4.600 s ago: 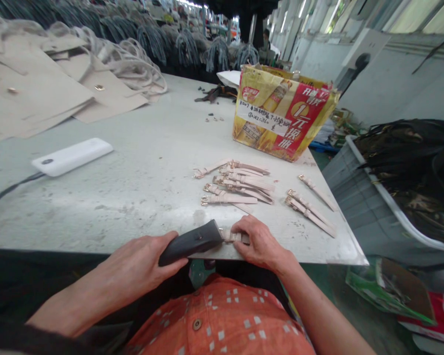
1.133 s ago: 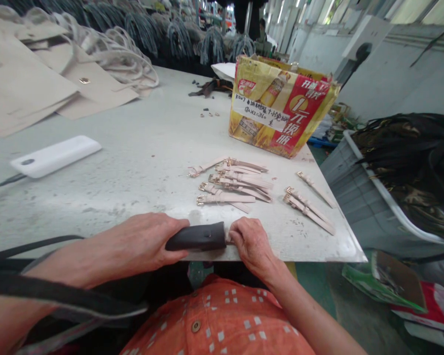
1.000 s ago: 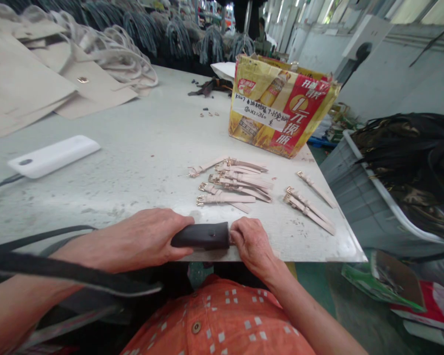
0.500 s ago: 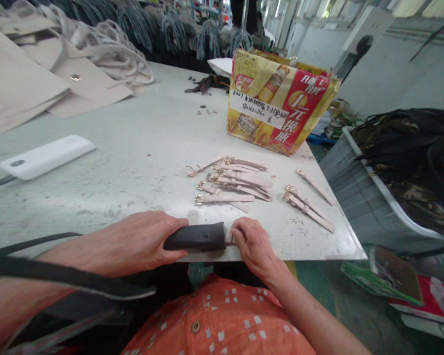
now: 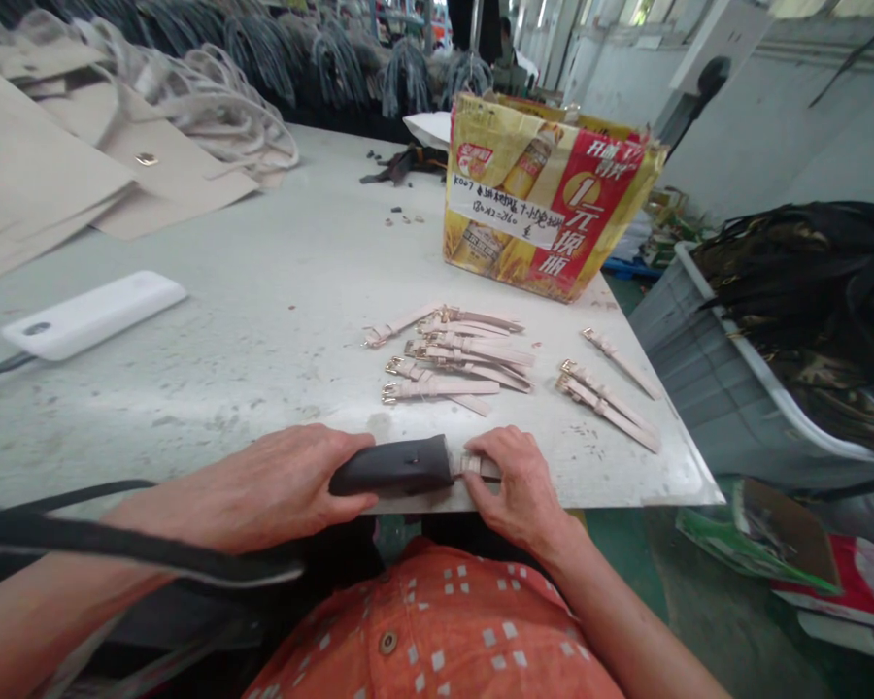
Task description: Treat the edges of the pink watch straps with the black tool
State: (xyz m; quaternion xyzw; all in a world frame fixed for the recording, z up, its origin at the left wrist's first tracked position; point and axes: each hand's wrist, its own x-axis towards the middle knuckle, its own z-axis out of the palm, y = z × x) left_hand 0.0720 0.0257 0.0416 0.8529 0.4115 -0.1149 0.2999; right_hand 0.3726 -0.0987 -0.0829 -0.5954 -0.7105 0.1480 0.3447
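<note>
Left hand grips a black handheld tool butted against a pale watch strap, right hand pressing it to the surface

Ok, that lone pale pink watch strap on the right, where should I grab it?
Pinch the pale pink watch strap mid-length from above with your right hand. It lies flat, apart from the other straps, and gripping there keeps your fingers clear of the buckle end.
</note>
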